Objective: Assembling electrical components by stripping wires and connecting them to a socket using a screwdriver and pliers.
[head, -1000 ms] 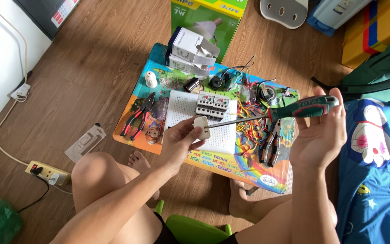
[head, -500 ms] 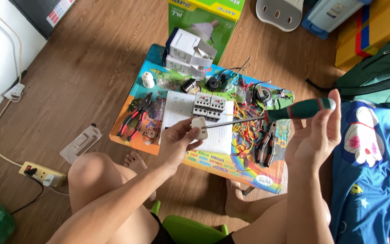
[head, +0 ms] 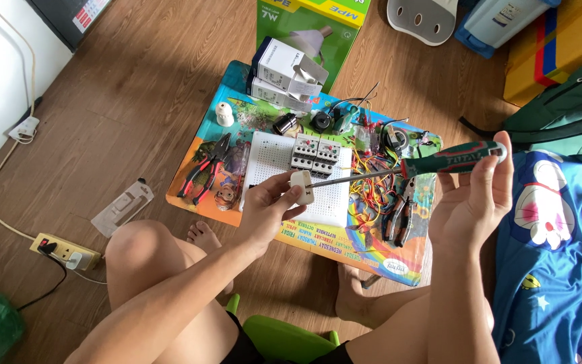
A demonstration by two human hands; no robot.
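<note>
Floor (head: 122,87) of wood planks, person seated on a green stool (head: 284,340) with bare knees up, looking down. Low colourful surface (head: 345,246) sits in front of the knees, printed like a kids' picture board. White perforated board (head: 271,162) lies on it, with grey circuit breakers (head: 316,154) mounted near its top edge. White boxes (head: 284,67) stacked at the far end of the surface, green carton (head: 318,20) beyond them on the floor. Red-handled pliers (head: 203,176) at the left edge, tangle of coloured wires (head: 368,185) right of the board, more pliers (head: 399,216) just below the wires. Power strip (head: 65,251) on the floor far left.

Right hand (head: 473,202) raised, palm toward the camera, fingers wrapped shut round the green handle of a screwdriver (head: 399,170). Long axis of the tool runs nearly level, handle right, shaft pointing left and slightly down. Left hand (head: 264,209) holds a small white plug-like part (head: 302,187) pinched closed between thumb and fingers, above the white board. Tip meets the part at its right side; exact contact point too small to tell. Part lies left of the right hand, at the end of the shaft; left hand is the one on it. Left forearm comes up from lower left, right forearm stands nearly vertical.
</note>
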